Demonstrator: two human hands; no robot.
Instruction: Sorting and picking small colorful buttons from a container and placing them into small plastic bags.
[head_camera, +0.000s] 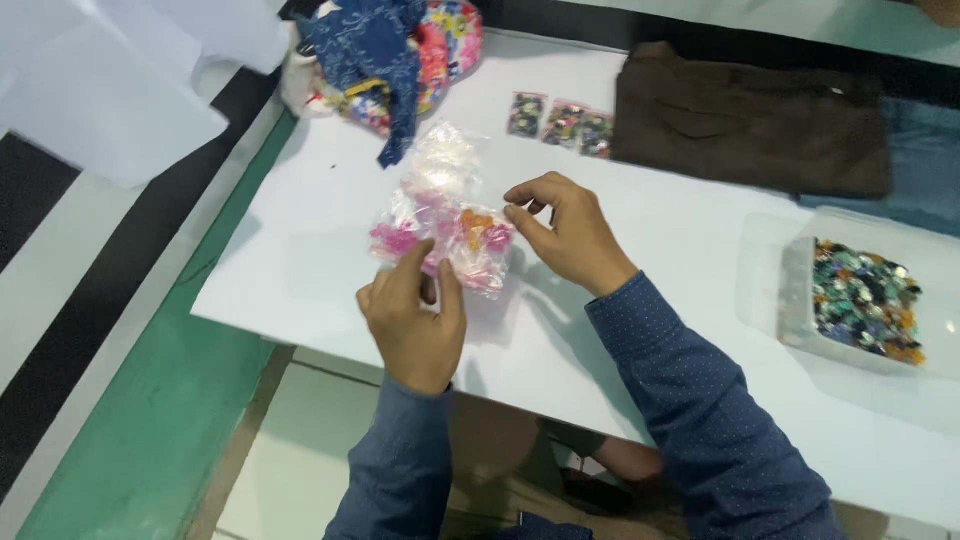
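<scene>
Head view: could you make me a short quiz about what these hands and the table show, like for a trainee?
1. True or false: the left hand pinches the clear bags of pink and orange bits.
2. Which holds the loose mixed buttons? A) the clear tub B) the brown cloth C) the floral bundle
3. How many small button packets lie in a row beside the brown cloth?

Key
1. True; the right hand is at the bags' right edge, fingers curled; whether it grips is unclear.
2. A.
3. Three.
</scene>
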